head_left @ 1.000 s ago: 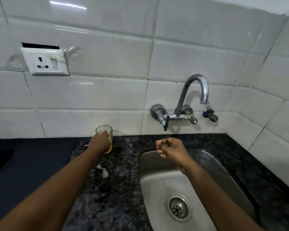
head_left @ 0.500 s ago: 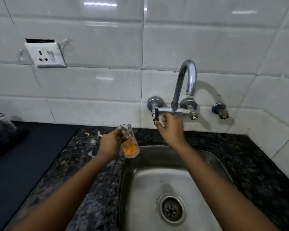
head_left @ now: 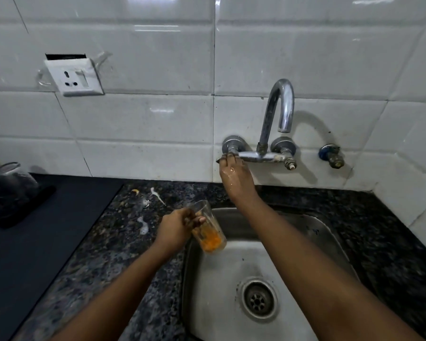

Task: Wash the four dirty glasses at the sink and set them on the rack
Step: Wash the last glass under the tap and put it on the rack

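Note:
My left hand (head_left: 176,228) grips a clear glass (head_left: 208,232) with orange residue in its bottom, held tilted over the left rim of the steel sink (head_left: 312,232). My right hand (head_left: 234,177), wet, reaches up to the wall and closes its fingers on the left tap handle (head_left: 225,158) of the chrome faucet (head_left: 279,107). No water runs from the spout. At the far left edge other glasses (head_left: 9,179) stand on a dark mat (head_left: 42,239); they are blurred.
Dark speckled granite counter (head_left: 123,244) surrounds the sink, with small white and orange spills (head_left: 144,225) left of it. A white wall socket (head_left: 73,77) sits on the tiles. A second small tap (head_left: 331,157) is on the wall at right. The drain (head_left: 258,300) is open.
My left hand lifted the glass off the counter and brought it over the sink's left rim. My right hand rose from above the basin to the left tap handle.

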